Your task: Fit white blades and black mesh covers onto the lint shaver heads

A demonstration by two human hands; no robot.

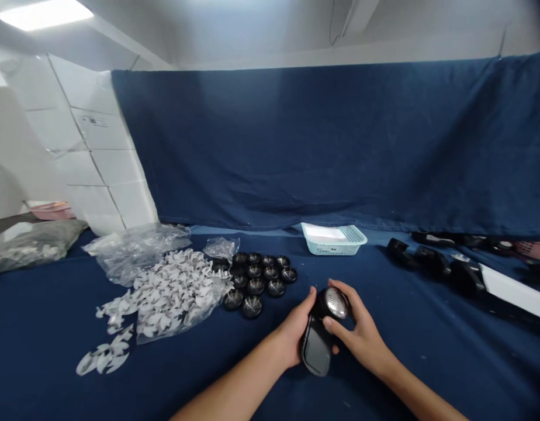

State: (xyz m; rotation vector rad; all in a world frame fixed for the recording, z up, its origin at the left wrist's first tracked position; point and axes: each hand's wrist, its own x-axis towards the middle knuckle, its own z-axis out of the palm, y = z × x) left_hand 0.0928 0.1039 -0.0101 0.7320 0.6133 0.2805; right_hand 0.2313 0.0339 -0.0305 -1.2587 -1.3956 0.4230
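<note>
A black fabric shaver (317, 346) with a round, perforated metal head (336, 302) is held above the blue cloth, its head pointing up and away from me. My left hand (293, 334) wraps the body from the left side, its thumb up beside the head. Around the head, my right hand (356, 330) is closed, with its thumb at the lower rim and fingers over the far side. To the left, several black round caps (255, 286) sit in rows. Beside them lies a heap of small light-grey plastic pieces (173, 292), partly on a clear bag.
A light-blue basket (333, 248) with something white inside stands at the back. Several black devices (434, 263) and a white strip (515, 291) lie at the right. A blue curtain (322, 146) hangs behind the table. White boxes (106, 169) are stacked at the left.
</note>
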